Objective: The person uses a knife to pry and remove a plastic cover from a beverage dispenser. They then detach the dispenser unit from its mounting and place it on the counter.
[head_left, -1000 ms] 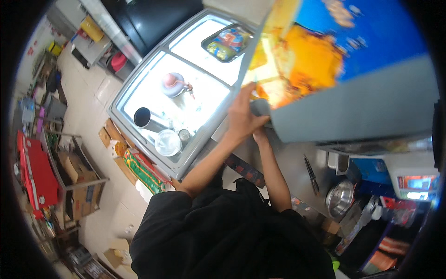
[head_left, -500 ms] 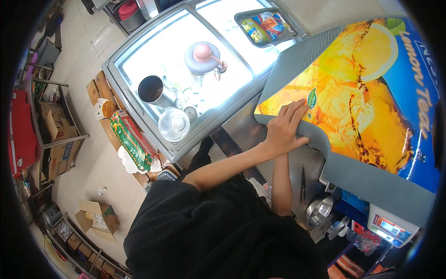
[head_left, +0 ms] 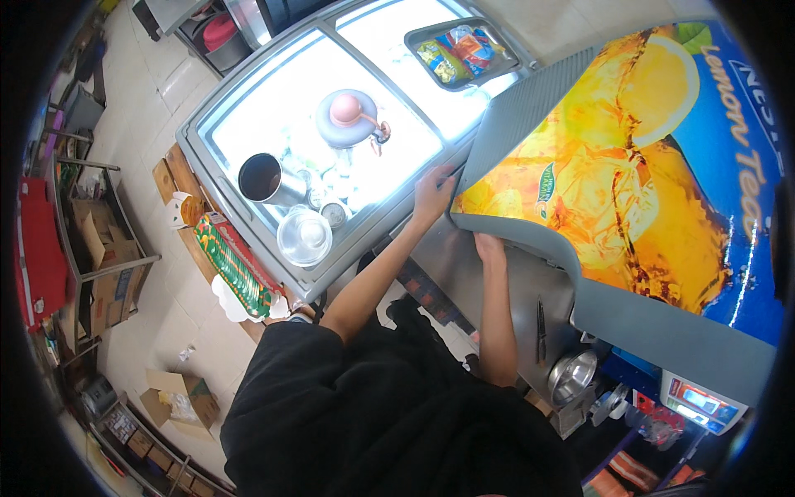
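A large drink dispenser [head_left: 609,157] with a yellow and blue iced-tea picture fills the right side. My left hand [head_left: 435,197] is at its left corner, fingers stretched along the grey side edge, the tips partly hidden. My right hand [head_left: 490,248] reaches under the curved front edge. Its fingers are out of sight beneath the machine, so what they touch is hidden. Both forearms cross a steel counter [head_left: 526,273], on which a dark-handled knife [head_left: 541,331] lies to the right of my right forearm.
A glass-topped freezer [head_left: 397,99] bears a metal cup [head_left: 269,180], clear plastic cups [head_left: 304,236], a pink-topped container [head_left: 346,112] and a tray [head_left: 418,62] of packets. A metal bowl [head_left: 571,377] sits near right. Left are a wooden bench [head_left: 186,240] and an open carton [head_left: 178,402].
My left hand has left the dispenser's front face and moved left to its side corner. My right hand, hidden before behind the left arm, now shows under the front edge.
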A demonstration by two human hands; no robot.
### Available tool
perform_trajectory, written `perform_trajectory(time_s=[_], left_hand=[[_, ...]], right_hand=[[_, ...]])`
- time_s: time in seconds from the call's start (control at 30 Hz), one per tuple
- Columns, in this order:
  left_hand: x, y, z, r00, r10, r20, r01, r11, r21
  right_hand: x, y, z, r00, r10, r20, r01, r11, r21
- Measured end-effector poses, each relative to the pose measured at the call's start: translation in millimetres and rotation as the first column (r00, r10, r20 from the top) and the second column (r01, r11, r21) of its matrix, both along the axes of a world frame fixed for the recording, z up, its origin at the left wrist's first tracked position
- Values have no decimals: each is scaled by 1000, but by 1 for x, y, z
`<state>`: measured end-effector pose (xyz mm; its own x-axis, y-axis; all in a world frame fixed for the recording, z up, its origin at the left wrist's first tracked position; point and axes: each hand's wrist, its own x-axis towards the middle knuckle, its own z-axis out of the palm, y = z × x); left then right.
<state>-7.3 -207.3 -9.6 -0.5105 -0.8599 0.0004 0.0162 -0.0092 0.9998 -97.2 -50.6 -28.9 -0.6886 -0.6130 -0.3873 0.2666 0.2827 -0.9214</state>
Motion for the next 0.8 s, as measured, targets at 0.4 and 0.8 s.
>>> perform_trajectory(time_s=[0.4, 0.8], left_hand=[[0, 12, 19, 999, -16, 38, 19, 998, -64], [-5, 8, 14, 998, -31, 59, 35, 997, -75]], right_hand=[[14, -11, 5, 992, -128, -12, 123, 973, -195], [6, -14, 6, 992, -126, -3, 125, 983, -137]])
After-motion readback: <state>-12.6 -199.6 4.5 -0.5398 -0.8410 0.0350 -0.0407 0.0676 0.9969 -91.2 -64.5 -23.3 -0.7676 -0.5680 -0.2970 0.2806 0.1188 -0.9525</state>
